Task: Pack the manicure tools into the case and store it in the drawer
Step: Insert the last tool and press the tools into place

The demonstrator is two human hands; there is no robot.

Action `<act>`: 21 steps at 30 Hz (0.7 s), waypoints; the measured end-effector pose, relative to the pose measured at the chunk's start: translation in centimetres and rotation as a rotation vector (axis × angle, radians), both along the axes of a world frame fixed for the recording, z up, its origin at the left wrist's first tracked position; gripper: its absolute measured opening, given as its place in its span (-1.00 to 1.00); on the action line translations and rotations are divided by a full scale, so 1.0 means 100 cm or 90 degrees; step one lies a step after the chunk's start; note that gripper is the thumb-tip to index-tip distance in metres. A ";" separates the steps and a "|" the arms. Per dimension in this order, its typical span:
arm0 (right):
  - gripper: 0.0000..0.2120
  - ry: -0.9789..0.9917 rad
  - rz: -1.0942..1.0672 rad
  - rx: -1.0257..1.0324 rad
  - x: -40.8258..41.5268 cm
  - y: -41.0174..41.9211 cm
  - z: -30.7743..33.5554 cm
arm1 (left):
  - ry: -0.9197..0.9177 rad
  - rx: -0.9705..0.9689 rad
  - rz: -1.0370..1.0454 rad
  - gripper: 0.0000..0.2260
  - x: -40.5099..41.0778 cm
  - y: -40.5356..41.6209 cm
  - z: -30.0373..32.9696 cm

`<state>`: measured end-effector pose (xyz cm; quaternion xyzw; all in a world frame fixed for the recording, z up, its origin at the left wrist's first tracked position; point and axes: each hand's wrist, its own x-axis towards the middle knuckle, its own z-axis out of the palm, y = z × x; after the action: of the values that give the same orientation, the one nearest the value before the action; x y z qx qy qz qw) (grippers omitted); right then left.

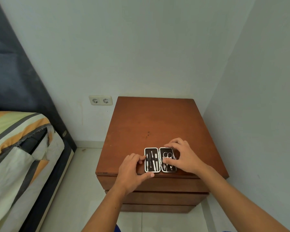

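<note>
A small manicure case (151, 159) lies flat and open near the front edge of a brown wooden nightstand (154, 124). Its left half holds thin metal tools under a strap; its right half holds small scissors (167, 154) and clippers. My left hand (132, 169) grips the case's left edge, thumb at the front corner, fingers on the side. My right hand (182, 155) arches over the right half, fingers at its far rim and thumb pressing on the tools inside. The drawer fronts (157, 185) below the top are closed.
A bed (18, 148) with a striped sheet and dark headboard stands at the left. A double wall socket (100, 100) sits left of the nightstand. White walls close in behind and on the right. Pale floor tiles lie between bed and nightstand.
</note>
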<state>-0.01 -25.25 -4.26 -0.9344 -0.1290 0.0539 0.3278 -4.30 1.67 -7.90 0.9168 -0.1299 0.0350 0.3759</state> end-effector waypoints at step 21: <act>-0.87 0.058 -0.037 0.004 -0.013 -0.028 0.007 | 0.063 -0.083 0.057 -0.71 0.004 0.001 0.010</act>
<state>-1.33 -28.06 -3.57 -0.9333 -0.0865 0.0863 0.3377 -3.92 1.76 -6.86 0.8958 -0.0678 0.0147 0.4391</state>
